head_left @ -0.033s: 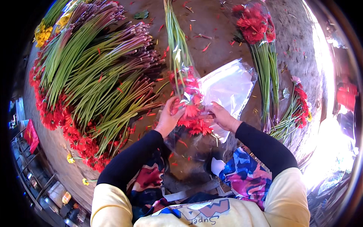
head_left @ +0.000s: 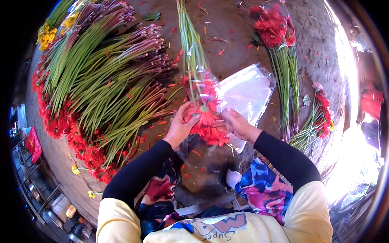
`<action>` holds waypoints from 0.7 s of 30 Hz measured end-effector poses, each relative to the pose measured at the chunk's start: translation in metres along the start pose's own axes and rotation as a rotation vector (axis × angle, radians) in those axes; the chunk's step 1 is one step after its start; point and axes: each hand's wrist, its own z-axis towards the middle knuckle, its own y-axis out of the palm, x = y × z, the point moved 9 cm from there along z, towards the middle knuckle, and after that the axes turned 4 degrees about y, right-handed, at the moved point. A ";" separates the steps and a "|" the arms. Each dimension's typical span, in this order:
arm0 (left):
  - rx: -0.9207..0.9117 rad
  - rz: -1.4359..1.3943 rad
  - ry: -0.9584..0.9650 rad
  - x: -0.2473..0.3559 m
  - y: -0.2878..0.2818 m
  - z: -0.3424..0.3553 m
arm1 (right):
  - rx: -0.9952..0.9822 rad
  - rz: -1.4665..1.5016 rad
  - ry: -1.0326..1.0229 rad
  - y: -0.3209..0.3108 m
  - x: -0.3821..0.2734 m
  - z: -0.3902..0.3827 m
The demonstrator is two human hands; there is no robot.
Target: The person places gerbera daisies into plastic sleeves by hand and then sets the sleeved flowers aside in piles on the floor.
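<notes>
A bunch of red gerberas (head_left: 208,115) lies in front of me, blooms toward me and green stems (head_left: 189,36) pointing away. A clear plastic sleeve (head_left: 208,77) covers part of the blooms. On the left side of the flower heads, my left hand (head_left: 180,125) is closed with curled fingers. My right hand (head_left: 240,124) pinches at their right side, its fingertips partly hidden among petals and film. Close by on the right lies a stack of clear flat sleeves (head_left: 245,91), partly behind my right hand.
A large heap of red gerberas (head_left: 109,85) fills the left, with yellow flowers (head_left: 47,37) at its far end. At right lie a wrapped red bunch (head_left: 275,28) and loose red flowers (head_left: 323,111). Petals and a leaf (head_left: 152,16) are scattered on the brown surface.
The blooms between my hands have shifted slightly, and the green back of one flower head shows more plainly. My right hand has moved a little to the right.
</notes>
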 end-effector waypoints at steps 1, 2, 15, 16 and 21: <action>-0.035 -0.048 0.004 0.020 0.006 -0.002 | -0.068 0.254 0.042 0.016 -0.012 -0.012; -0.058 -0.251 -0.094 0.041 0.016 -0.006 | -0.098 0.167 0.002 0.014 -0.032 -0.025; -0.279 -0.351 0.544 0.279 -0.068 -0.081 | 0.028 -0.325 -0.739 0.185 -0.276 -0.211; -0.228 -0.241 0.593 0.290 -0.061 -0.089 | 0.072 -0.502 -0.857 0.187 -0.286 -0.219; 0.245 0.004 0.506 0.378 -0.039 -0.168 | 0.154 -0.598 -1.200 0.215 -0.333 -0.296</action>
